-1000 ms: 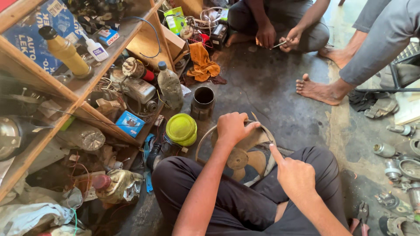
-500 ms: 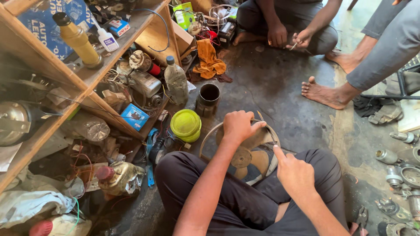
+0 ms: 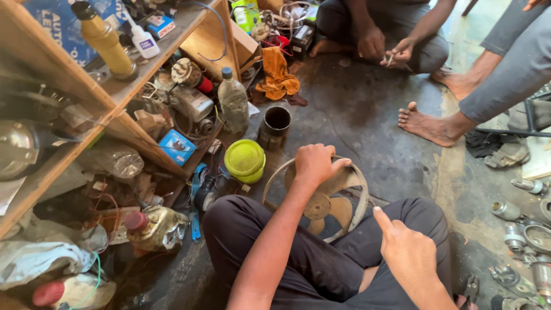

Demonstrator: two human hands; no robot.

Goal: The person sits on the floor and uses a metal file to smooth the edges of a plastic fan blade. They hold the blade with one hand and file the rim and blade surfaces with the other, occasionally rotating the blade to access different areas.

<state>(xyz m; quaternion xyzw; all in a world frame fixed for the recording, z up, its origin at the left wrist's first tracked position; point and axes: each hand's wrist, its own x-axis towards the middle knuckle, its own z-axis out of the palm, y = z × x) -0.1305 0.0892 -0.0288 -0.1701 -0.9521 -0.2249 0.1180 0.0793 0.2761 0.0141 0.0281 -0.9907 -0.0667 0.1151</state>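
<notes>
Hands are working apart: left hand [image 3: 314,163] is gripping the fan [image 3: 321,198] rim on the floor [image 3: 373,126], right hand [image 3: 404,247] is hovering empty with a finger pointing out.

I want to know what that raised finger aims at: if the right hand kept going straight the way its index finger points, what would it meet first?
Probably the fan: the right hand points up-left at its blades and ring, which the left hand grips. Depth is unclear.

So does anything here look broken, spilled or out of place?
The fan under the left hand is grimy and lies bare on the floor, with no machine around it. Metal parts lie scattered on the stained concrete at right. Nothing looks freshly spilled.
</notes>
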